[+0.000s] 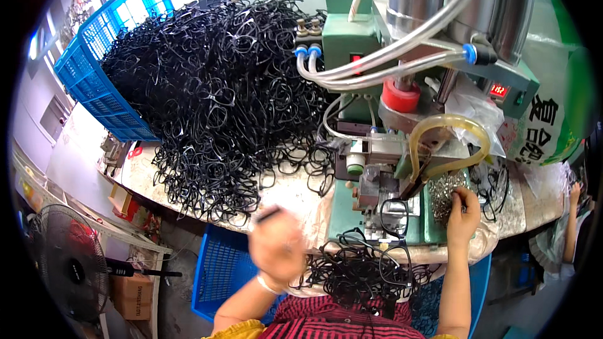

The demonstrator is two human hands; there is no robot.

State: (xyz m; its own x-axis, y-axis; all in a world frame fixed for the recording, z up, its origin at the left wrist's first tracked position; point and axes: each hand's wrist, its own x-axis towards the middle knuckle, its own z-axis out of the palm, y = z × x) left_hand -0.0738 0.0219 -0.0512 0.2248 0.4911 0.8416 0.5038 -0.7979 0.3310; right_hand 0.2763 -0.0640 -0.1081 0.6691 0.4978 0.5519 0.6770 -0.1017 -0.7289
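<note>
my left hand (276, 246) was a blur in front of me, with one dark bit, maybe a black frame piece (270, 215), at its fingertips; whether i gripped it or not i could not tell. my right hand (463, 213) was at the small heap of tiny silver metal parts (443, 192), fingertips pinched narrow at its edge, but whether a part sat between them was too small to see. one black eyeglass frame (393, 212) sat on the green machine (352, 44), just beside my right hand. too many black frames to count lay in one big pile (220, 100) spilling from the one tipped blue crate (94, 63) across the table (289, 196). a smaller tangle (358, 273) lay at my lap. a second blue crate (220, 270) stood under the table.
</note>
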